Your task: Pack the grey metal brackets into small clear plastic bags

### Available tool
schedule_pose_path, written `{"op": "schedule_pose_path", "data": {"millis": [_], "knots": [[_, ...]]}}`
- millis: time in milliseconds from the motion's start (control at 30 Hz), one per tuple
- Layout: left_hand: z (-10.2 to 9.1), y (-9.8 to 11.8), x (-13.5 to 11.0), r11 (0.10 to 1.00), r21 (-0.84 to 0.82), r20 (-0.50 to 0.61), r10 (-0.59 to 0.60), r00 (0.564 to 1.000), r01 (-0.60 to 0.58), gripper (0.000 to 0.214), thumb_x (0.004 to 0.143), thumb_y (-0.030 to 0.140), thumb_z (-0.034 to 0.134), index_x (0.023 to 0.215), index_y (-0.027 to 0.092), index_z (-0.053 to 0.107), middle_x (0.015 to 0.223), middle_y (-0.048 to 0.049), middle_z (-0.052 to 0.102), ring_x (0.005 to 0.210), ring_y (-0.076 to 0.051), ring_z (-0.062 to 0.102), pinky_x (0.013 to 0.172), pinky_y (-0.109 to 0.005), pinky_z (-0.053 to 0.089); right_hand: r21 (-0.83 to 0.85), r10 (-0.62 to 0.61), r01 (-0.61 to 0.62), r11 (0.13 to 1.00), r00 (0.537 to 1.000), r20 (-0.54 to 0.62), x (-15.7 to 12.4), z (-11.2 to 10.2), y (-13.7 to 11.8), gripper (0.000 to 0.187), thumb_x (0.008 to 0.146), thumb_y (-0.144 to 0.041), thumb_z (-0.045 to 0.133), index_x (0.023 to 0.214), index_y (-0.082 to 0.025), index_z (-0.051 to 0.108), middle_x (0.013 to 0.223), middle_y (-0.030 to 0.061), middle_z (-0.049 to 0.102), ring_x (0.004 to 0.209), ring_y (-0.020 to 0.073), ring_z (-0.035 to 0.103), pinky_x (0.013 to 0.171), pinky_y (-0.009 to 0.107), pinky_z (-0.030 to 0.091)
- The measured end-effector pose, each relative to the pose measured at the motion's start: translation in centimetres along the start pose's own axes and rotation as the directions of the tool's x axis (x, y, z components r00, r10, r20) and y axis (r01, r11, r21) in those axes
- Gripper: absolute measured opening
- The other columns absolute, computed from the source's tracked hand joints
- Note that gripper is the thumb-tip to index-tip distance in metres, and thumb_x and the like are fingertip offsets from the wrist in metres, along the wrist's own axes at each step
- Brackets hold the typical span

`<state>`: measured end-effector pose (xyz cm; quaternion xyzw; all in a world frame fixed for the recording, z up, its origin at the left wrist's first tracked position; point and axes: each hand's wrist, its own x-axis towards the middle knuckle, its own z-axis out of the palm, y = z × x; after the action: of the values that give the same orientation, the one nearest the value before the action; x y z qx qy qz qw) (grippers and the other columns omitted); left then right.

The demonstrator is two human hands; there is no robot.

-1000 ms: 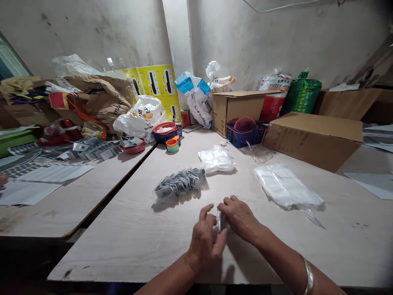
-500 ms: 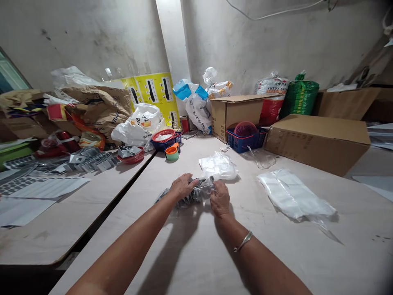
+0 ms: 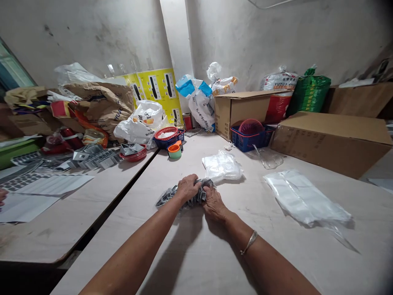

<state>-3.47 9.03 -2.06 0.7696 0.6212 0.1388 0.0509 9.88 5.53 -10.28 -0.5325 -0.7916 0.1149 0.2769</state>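
A clear plastic bag of dark grey metal-looking parts (image 3: 167,197) lies on the table in front of me. From above, my left hand (image 3: 188,187) is closed over the middle of the bag, its fingers curled round it. My right hand (image 3: 214,201) grips the bag's right end, fingers pressed into the plastic. What exactly the parts are is partly hidden by the hands and film. Just beyond them lies a stack of clear plastic bags (image 3: 221,166). To the right rests a larger stack of flat plastic bags (image 3: 305,198).
A tape dispenser (image 3: 175,150) stands by the red and blue baskets (image 3: 167,138). Cardboard boxes (image 3: 331,139) and a blue basket (image 3: 250,139) line the back right. Grey brackets (image 3: 95,157) lie on the left table, where another person's fingers (image 3: 2,196) show. A gap (image 3: 123,192) separates the tables.
My right hand has moved left, from the bag's loose end onto its filled part. Another person's fingers have appeared at the left edge. The view has shifted slightly.
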Motion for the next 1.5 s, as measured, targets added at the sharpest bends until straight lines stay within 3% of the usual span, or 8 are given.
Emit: {"op": "schedule_pose_path", "data": {"millis": [433, 700, 833, 933, 1033, 1133, 1300, 1500], "knots": [[0.2, 1.2, -0.5, 0.979, 0.173, -0.033, -0.1, 0.994, 0.105, 0.035, 0.082, 0.042, 0.045, 0.11, 0.022, 0.053, 0.109, -0.0089, 0.06, 0.1, -0.024, 0.055, 0.085, -0.034, 0.037, 0.026, -0.12, 0.122, 0.992, 0.991, -0.062, -2.5, -4.2, 1.3, 0.063, 0.071, -0.024, 0.057, 0.129, -0.013, 0.036, 0.119, 0.0126, 0.05, 0.106, 0.0223, 0.045, 0.089, 0.033, 0.036], [-0.5, 1.1, 1.0, 0.975, 0.209, 0.034, -0.084, 0.996, 0.075, 0.044, 0.08, 0.053, 0.04, 0.104, 0.022, 0.059, 0.12, -0.0128, 0.054, 0.114, -0.035, 0.042, 0.091, -0.062, 0.026, -0.465, 0.082, -0.239, 0.852, 0.939, -0.333, -9.5, -12.5, 8.0, 0.021, 0.083, -0.025, 0.048, 0.099, -0.014, 0.057, 0.109, 0.0138, 0.054, 0.098, 0.0247, 0.047, 0.079, 0.037, 0.034], [-0.7, 2.7, -0.3, 0.975, 0.219, -0.203, 0.075, 0.976, -0.029, 0.04, 0.081, 0.046, 0.046, 0.102, 0.015, 0.059, 0.116, -0.0168, 0.055, 0.118, -0.034, 0.039, 0.099, -0.057, 0.022, -0.56, 0.201, -0.474, 0.68, 0.854, -0.48, -12.7, -14.3, 12.5, 0.02, 0.084, -0.019, 0.046, 0.098, -0.012, 0.059, 0.104, 0.0151, 0.055, 0.09, 0.0239, 0.05, 0.07, 0.034, 0.032], [0.0, 5.7, -3.4, 0.943, 0.148, -0.364, 0.332, 0.87, -0.298, 0.036, 0.082, 0.037, 0.048, 0.104, 0.011, 0.058, 0.114, -0.0173, 0.056, 0.121, -0.032, 0.038, 0.102, -0.051, 0.023, -0.568, 0.292, -0.567, 0.597, 0.813, -0.505, -14.2, -14.4, 14.8, 0.02, 0.084, -0.015, 0.046, 0.095, -0.015, 0.062, 0.095, 0.0128, 0.057, 0.083, 0.0214, 0.051, 0.066, 0.032, 0.029], [1.8, 9.3, -7.9, 0.847, -0.07, -0.389, 0.463, 0.797, -0.526, 0.028, 0.084, 0.034, 0.048, 0.1, 0.014, 0.06, 0.108, -0.0131, 0.06, 0.116, -0.03, 0.043, 0.1, -0.051, 0.028, -0.55, 0.355, -0.588, 0.593, 0.804, -0.476, -14.8, -14.1, 15.7, 0.018, 0.083, -0.015, 0.048, 0.084, -0.018, 0.066, 0.094, 0.0103, 0.059, 0.083, 0.02, 0.051, 0.066, 0.032, 0.028], [4.3, 11.9, -11.9, 0.76, -0.389, -0.354, 0.398, 0.846, -0.52, 0.024, 0.084, 0.034, 0.05, 0.097, 0.016, 0.06, 0.103, -0.0112, 0.061, 0.107, -0.026, 0.05, 0.092, -0.044, 0.038, -0.519, 0.322, -0.576, 0.632, 0.804, -0.5, -14.9, -13.9, 15.5, 0.017, 0.081, -0.016, 0.051, 0.078, -0.02, 0.067, 0.104, 0.0084, 0.059, 0.091, 0.0209, 0.051, 0.073, 0.034, 0.028], [7.7, 13.5, -13.7, 0.434, -0.894, -0.05, 0.143, 0.988, -0.108, 0.028, 0.08, 0.041, 0.056, 0.09, 0.016, 0.061, 0.086, -0.0069, 0.061, 0.077, -0.017, 0.056, 0.069, -0.03, 0.045, -0.447, 0.198, -0.439, 0.779, 0.849, -0.489, -14.4, -12.6, 13.0, 0.015, 0.079, -0.017, 0.054, 0.074, -0.02, 0.068, 0.109, 0.0069, 0.06, 0.096, 0.0202, 0.051, 0.084, 0.035, 0.029], [8.3, 13.9, -10.7, -0.156, -0.938, 0.299, 0.096, 0.949, 0.311, 0.038, 0.072, 0.051, 0.063, 0.077, 0.014, 0.056, 0.069, -0.0022, 0.058, 0.062, -0.012, 0.057, 0.062, -0.025, 0.046, -0.196, 0.061, -0.172, 0.965, 0.88, -0.471, -12.0, -9.7, 7.8, 0.019, 0.083, -0.026, 0.051, 0.076, -0.021, 0.068, 0.099, 0.0074, 0.06, 0.093, 0.0195, 0.054, 0.078, 0.031, 0.038]]}}
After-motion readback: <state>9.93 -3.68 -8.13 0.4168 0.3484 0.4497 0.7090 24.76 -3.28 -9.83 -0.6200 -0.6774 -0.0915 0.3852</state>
